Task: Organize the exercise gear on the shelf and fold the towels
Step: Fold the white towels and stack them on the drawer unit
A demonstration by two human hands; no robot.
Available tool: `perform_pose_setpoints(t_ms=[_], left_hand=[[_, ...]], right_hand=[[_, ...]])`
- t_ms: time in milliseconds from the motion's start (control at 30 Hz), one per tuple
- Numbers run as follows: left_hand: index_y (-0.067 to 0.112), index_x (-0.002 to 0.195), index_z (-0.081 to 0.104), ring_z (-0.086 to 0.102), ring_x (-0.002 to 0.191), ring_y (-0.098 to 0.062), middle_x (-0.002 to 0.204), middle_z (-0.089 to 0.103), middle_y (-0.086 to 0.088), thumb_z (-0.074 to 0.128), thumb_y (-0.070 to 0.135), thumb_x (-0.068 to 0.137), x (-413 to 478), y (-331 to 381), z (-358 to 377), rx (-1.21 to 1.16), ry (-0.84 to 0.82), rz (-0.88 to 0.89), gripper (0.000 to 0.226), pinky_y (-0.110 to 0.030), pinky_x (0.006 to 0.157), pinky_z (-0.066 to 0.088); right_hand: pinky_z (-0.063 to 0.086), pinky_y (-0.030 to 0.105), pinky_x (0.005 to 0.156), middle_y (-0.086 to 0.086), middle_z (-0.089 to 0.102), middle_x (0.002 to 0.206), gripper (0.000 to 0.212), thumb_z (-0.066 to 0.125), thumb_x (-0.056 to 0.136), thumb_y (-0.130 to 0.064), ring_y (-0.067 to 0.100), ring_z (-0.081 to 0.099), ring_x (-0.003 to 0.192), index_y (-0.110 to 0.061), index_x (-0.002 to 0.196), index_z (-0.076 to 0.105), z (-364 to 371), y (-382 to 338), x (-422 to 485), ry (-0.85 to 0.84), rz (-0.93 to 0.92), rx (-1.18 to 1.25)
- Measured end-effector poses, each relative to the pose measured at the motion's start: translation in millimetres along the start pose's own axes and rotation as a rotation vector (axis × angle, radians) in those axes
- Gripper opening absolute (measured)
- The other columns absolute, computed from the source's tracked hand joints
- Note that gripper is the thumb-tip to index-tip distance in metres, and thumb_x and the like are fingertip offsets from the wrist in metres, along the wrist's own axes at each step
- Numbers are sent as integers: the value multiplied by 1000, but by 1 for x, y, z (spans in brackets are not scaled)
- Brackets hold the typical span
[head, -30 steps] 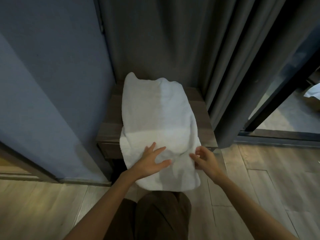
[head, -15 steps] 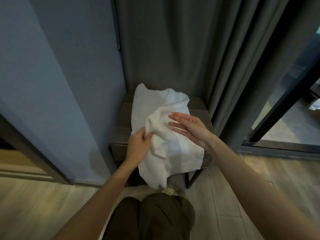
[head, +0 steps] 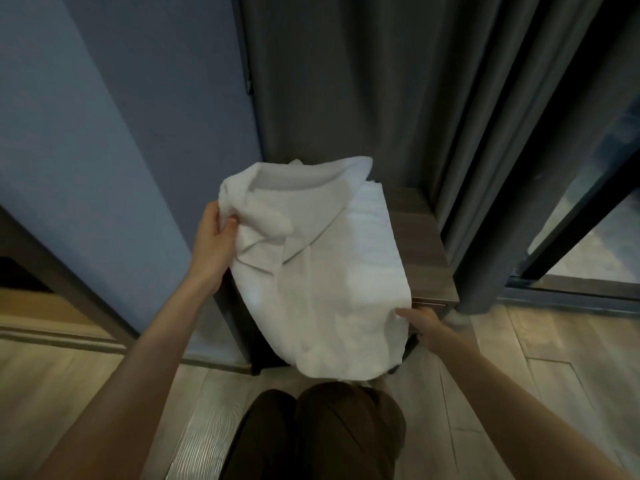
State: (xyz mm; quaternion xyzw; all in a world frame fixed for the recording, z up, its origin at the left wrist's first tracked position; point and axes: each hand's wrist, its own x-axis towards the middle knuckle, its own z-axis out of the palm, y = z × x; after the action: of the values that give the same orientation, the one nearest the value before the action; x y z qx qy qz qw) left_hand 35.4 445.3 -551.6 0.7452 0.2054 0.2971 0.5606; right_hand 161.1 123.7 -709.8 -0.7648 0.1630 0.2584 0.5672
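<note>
White, rumpled towel (head: 329, 278) drapes over the bench (head: 422, 244), past its near edge; left grip (head: 214, 237) clutches its raised left corner; right grip (head: 420, 322), flat above it earlier, now pinches the near right edge.

You are in a home room: floor-length curtain (head: 346, 81) at 12 o'clock, glass sliding door (head: 595, 244) at 2, wood-plank floor (head: 554, 375), blue wall (head: 121, 116) at 10.

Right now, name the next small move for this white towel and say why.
Probably pinch the lower right edge with the right hand and pull the white terry towel taut. The left hand grips a raised, bunched corner, while the rest sags crumpled over the small wooden table.
</note>
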Motion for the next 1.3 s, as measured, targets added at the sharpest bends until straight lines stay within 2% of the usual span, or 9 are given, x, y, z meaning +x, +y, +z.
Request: perform_pose_setpoints(t_ms=[200, 333, 500, 633, 733, 833, 1000, 1133, 1300], left_hand=[[22, 118, 47, 55, 98, -5, 106, 55, 13, 42, 13, 100, -5, -21, -16, 55, 24, -8, 21, -27, 88, 43], [11, 129, 44, 51, 109, -15, 117, 52, 0, 40, 12, 100, -4, -25, -26, 24, 162, -6, 30, -30, 93, 42], [10, 124, 44, 50, 95, -9, 107, 52, 3, 38, 12, 101, -3, -20, -32, -34, 242, -22, 24, -27, 86, 42], [7, 132, 41, 51, 103, -13, 120, 52, -5, 38, 14, 101, -9, -15, -29, -16, 217, -10, 33, -23, 86, 42], [5, 130, 41, 53, 108, -20, 122, 53, -12, 39, 14, 100, -16, -11, -25, 0, 180, 23, 31, -28, 89, 43], [11, 123, 44, 53, 90, 3, 108, 53, 3, 39, 8, 100, -29, 2, -15, 14, 86, 81, 24, -15, 82, 42], [17, 113, 44, 50, 79, 25, 100, 51, 17, 42, 6, 100, -54, 16, 7, 5, -158, 116, 17, 1, 71, 38], [23, 101, 50, 52, 82, 18, 97, 55, 10, 48, 2, 96, -66, 7, 27, -22, -389, 139, 22, -5, 76, 39], [20, 107, 50, 55, 96, 14, 104, 58, 13, 46, 4, 98, -89, -18, 62, 97, -707, 121, 19, -10, 87, 41]], right_hand=[[47, 44, 97, 20, 59, 122, 43, 67, 89, -23, 37, 55, 114, 7, 118, 58, 18, 1, 2, -23, -59, -174], [43, 47, 97, 21, 53, 129, 43, 57, 95, -24, 40, 50, 119, 1, 129, 47, 12, -3, -6, 167, -197, -293], [43, 48, 93, 17, 56, 120, 34, 54, 96, -28, 39, 53, 112, -5, 121, 48, -13, 6, -13, 297, -245, -347], [46, 40, 80, 10, 58, 100, 20, 61, 93, -27, 28, 57, 92, -12, 99, 49, -13, -3, -21, 264, -258, -368], [45, 37, 80, 8, 56, 104, 22, 59, 94, -26, 25, 55, 94, -10, 105, 49, -2, -18, -27, 189, -307, -292], [45, 39, 86, 10, 52, 114, 33, 55, 96, -22, 27, 52, 105, -5, 121, 44, 8, -25, -27, 82, -243, -167], [33, 46, 105, 20, 43, 132, 38, 58, 88, -8, 42, 37, 124, -2, 122, 42, 6, -16, -23, 358, -254, -399], [47, 37, 88, 10, 65, 120, 16, 55, 96, -21, 25, 60, 102, -15, 104, 67, 10, -57, -40, 84, -424, -201], [55, 35, 86, -2, 69, 112, 42, 46, 98, -47, 22, 68, 96, -15, 115, 67, 18, -109, -56, -351, -355, -105]])
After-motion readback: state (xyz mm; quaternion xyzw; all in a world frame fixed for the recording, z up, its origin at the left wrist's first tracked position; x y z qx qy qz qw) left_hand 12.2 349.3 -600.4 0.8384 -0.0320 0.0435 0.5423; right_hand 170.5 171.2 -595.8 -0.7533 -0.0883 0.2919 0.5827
